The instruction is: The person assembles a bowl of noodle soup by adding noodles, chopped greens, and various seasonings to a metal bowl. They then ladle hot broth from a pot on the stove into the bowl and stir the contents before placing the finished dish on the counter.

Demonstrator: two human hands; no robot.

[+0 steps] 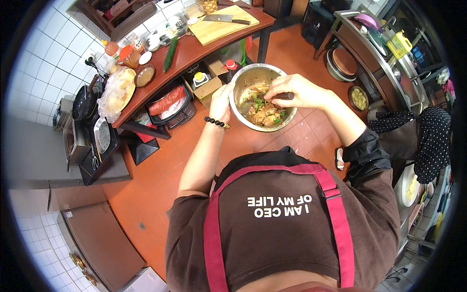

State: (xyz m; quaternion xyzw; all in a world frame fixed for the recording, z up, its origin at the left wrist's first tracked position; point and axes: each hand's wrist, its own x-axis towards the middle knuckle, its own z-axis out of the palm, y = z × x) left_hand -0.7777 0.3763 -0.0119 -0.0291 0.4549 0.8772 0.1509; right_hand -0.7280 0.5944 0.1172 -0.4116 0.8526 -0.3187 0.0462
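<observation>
A stainless steel mixing bowl is held up in front of me, above the tiled floor. In it lie browned, sauce-coated chunks of food, perhaps meat, with green leaf pieces among them. My left hand, a dark bead bracelet at its wrist, grips the bowl's left rim. Over the right side of the bowl, my right hand holds a utensil by its dark brown handle. The utensil's working end is hidden by my fingers and the food.
Ahead, a reddish wooden table carries a cutting board with a cleaver, a cucumber and jars. An open cardboard box stands beneath. To the right are a metal sink counter and another person in polka-dot clothing.
</observation>
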